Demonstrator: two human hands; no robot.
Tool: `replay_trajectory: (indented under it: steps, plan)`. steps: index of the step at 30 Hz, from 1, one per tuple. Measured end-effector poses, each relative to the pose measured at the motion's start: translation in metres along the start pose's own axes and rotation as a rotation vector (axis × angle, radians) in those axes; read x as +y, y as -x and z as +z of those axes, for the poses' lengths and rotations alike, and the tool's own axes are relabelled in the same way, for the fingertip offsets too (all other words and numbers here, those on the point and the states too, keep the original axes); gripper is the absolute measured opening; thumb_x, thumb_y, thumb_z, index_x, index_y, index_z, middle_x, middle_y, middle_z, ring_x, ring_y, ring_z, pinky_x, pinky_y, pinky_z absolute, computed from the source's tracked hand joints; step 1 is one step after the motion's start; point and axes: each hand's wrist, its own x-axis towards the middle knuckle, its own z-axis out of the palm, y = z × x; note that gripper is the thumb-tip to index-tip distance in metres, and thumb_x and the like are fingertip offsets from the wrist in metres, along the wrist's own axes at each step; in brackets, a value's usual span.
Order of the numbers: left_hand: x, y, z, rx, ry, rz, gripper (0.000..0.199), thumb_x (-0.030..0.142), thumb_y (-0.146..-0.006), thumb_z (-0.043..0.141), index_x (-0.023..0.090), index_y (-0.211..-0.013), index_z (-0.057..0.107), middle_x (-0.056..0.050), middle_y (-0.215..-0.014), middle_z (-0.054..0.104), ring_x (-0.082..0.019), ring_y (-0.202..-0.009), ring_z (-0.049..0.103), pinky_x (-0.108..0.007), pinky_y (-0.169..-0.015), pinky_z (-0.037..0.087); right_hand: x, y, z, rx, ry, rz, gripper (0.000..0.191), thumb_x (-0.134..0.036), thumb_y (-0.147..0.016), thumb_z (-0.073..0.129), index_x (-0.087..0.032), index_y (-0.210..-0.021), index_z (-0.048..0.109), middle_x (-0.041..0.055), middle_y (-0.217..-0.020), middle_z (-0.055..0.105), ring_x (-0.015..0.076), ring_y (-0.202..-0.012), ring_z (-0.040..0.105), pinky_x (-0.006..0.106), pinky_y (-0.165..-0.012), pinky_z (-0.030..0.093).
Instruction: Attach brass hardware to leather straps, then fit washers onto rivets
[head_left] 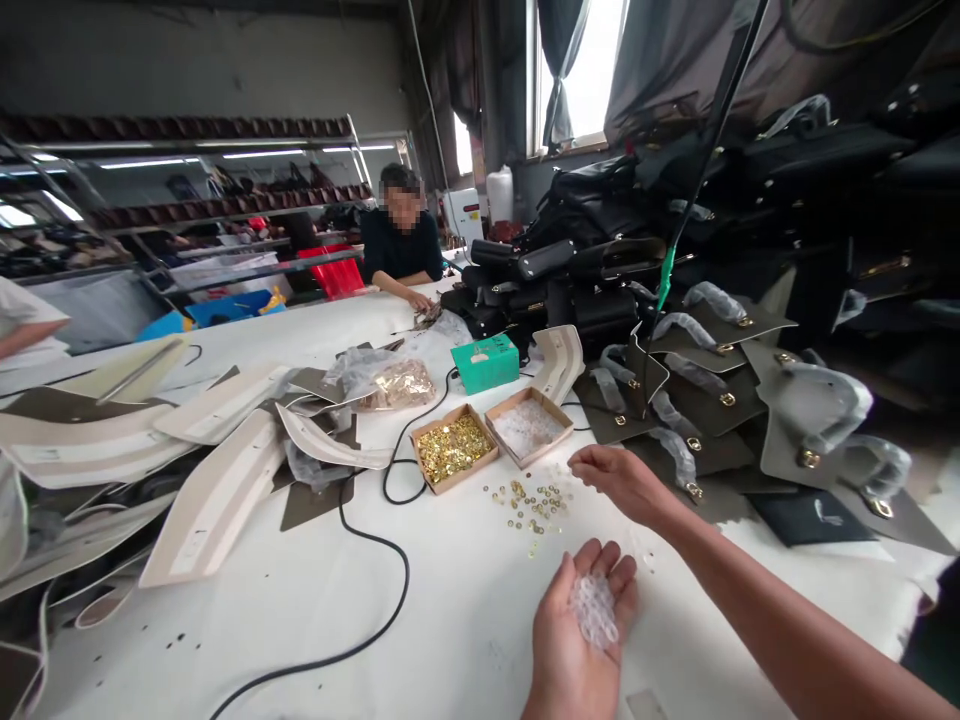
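Note:
My left hand (581,625) is palm up near the front of the table, cupped around a pile of small clear plastic pieces (596,608). Beyond it, my right hand (619,482) hovers with its fingers pinched together; what they hold, if anything, is too small to tell. Small gold rings (532,503) lie scattered on the white table just left of my right hand. Behind them are a cardboard box of gold pieces (454,447) and a cardboard box of clear pieces (529,428), side by side.
A green box (485,363) stands behind the cardboard boxes. Black cable (405,570) winds across the table. Beige strips (217,500) lie left; brown panels with wrapped handles (709,405) and piled black bags (592,270) are right. A person (403,240) leans on the far side.

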Motion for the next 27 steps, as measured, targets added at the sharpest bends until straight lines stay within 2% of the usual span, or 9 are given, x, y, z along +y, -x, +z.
replay_trajectory:
  steps: [3,7,14,27]
  plan:
    - [0.0,0.003,0.003,0.006,-0.027,0.012,0.047,0.034,-0.093,0.065,0.004,-0.128,0.057,-0.024,-0.136,0.062,-0.034,-0.117,0.067,-0.04,-0.098,0.054,0.009,-0.021,0.012,0.022,0.065,-0.04,0.021,-0.038,-0.088,0.058,-0.02,-0.088,0.068,-0.0007,-0.08,0.064,0.0147,-0.071,0.053,0.028,-0.067,0.039]
    - [0.001,0.005,0.006,0.005,-0.016,-0.022,0.042,0.036,-0.095,0.062,0.004,-0.121,0.061,-0.023,-0.128,0.066,-0.033,-0.111,0.07,-0.039,-0.096,0.055,0.02,-0.034,0.026,-0.018,0.13,-0.078,0.021,-0.038,-0.089,0.055,-0.021,-0.084,0.065,-0.001,-0.081,0.062,0.0144,-0.071,0.053,0.027,-0.065,0.038]
    - [0.001,0.003,0.004,-0.009,0.008,-0.051,0.039,0.038,-0.095,0.06,0.005,-0.116,0.065,-0.021,-0.121,0.069,-0.033,-0.109,0.07,-0.04,-0.097,0.053,0.028,-0.022,0.022,-0.034,0.409,-0.107,0.02,-0.034,-0.095,0.048,-0.023,-0.087,0.064,0.0008,-0.09,0.065,0.0158,-0.079,0.056,0.028,-0.072,0.038]
    - [0.001,0.003,0.003,-0.03,-0.001,-0.067,0.041,0.04,-0.096,0.057,0.006,-0.116,0.067,-0.02,-0.121,0.07,-0.031,-0.108,0.071,-0.04,-0.099,0.051,0.025,-0.019,0.028,-0.063,0.509,-0.06,0.017,-0.032,-0.094,0.053,-0.025,-0.087,0.067,-0.0007,-0.092,0.068,0.0147,-0.081,0.059,0.026,-0.069,0.036]
